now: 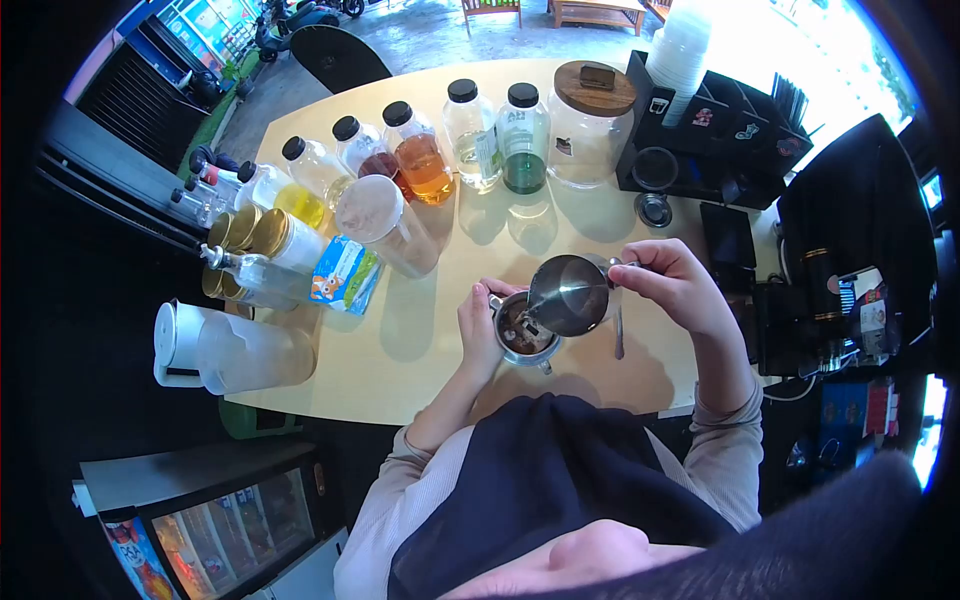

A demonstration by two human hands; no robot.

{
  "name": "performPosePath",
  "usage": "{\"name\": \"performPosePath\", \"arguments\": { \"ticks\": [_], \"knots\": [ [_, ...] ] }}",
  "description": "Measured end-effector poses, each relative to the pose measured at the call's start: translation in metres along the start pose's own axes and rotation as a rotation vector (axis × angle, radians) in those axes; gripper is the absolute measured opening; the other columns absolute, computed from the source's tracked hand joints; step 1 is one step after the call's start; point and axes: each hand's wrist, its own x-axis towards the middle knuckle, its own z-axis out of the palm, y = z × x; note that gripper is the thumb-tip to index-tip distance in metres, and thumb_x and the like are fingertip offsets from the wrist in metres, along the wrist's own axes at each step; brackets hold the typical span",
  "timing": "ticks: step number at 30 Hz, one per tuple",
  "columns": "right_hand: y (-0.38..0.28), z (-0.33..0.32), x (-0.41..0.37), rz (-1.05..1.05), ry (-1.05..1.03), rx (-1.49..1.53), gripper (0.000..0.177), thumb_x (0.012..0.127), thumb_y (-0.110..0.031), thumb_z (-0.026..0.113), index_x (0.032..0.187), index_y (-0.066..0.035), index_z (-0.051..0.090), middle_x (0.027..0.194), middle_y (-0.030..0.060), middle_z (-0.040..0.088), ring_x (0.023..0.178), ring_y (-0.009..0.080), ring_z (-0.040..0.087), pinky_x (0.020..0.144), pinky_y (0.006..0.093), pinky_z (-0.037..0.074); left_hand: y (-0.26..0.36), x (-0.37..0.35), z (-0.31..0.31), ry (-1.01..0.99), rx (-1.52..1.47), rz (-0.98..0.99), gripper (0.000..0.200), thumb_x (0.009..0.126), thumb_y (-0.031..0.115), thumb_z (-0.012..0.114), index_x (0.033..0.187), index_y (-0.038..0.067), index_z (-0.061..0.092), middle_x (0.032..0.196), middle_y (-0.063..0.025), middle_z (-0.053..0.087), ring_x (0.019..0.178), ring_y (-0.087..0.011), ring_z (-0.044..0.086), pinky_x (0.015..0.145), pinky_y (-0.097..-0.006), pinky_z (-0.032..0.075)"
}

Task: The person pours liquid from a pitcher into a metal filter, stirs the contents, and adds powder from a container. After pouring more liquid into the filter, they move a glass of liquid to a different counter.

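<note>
My right hand (665,280) grips the handle of a shiny steel milk pitcher (572,296). The pitcher is tilted to the left, its lip over a metal cup (527,352) with side handles. Brown liquid with pale and dark patches shows inside the cup; whether a stream is falling into it is hard to see. Fingers of my left hand (481,327) are closed around the cup's left side near its handle. A metal spoon (619,338) lies on the table just right of the cup, partly behind the pitcher.
Several black-capped bottles (425,170), a tall lidded container (385,225), a blue packet (343,275) and a white jug (255,350) stand on the table (400,385). A wooden-lidded jar (588,140) and a black organizer (700,140) are at the back right.
</note>
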Motion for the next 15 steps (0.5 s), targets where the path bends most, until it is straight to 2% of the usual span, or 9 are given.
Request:
{"name": "performPosePath", "arguments": {
  "ticks": [3,5,11,15],
  "knots": [
    [-0.0018,0.0019,0.0031,-0.019,0.017,-0.049,0.024,0.094,-0.017,0.065,0.079,0.001,0.066,0.071,-0.0058,0.059,0.068,-0.0005,0.047,0.060,0.0190,0.037,-0.0011,0.0000,0.0021,0.024,0.034,-0.003,0.060,0.106,0.045,0.023,0.090,-0.002,0.057,0.092,-0.0216,0.069,0.091,-0.0236,0.067,0.087,-0.0346,0.052],
    [0.0002,0.0060,0.0065,-0.043,0.072,-0.040,0.022,0.092,-0.014,0.065,0.074,-0.001,0.063,0.065,-0.0082,0.050,0.062,-0.0005,0.039,0.055,0.0204,0.030,-0.0008,0.0004,0.0002,0.023,0.038,0.002,0.060,0.106,0.044,0.023,0.089,-0.002,0.057,0.091,-0.0214,0.069,0.090,-0.0235,0.067,0.086,-0.0346,0.052],
    [-0.0034,0.0047,0.0074,-0.029,0.077,-0.066,0.025,0.092,-0.018,0.066,0.071,-0.005,0.061,0.062,-0.0102,0.043,0.059,-0.0011,0.035,0.053,0.0205,0.026,0.0081,-0.0007,0.0040,0.024,0.061,-0.006,0.060,0.106,0.044,0.023,0.089,-0.002,0.056,0.092,-0.0220,0.069,0.091,-0.0244,0.067,0.087,-0.0353,0.053],
    [0.0018,-0.0007,0.0063,-0.044,0.085,-0.066,0.025,0.092,-0.019,0.066,0.071,-0.005,0.061,0.061,-0.0101,0.043,0.059,-0.0008,0.035,0.052,0.0204,0.026,0.0055,-0.0001,0.0053,0.003,0.016,0.015,0.059,0.106,0.044,0.023,0.089,-0.002,0.055,0.093,-0.0231,0.069,0.092,-0.0255,0.068,0.086,-0.0358,0.054]
  ]
}}
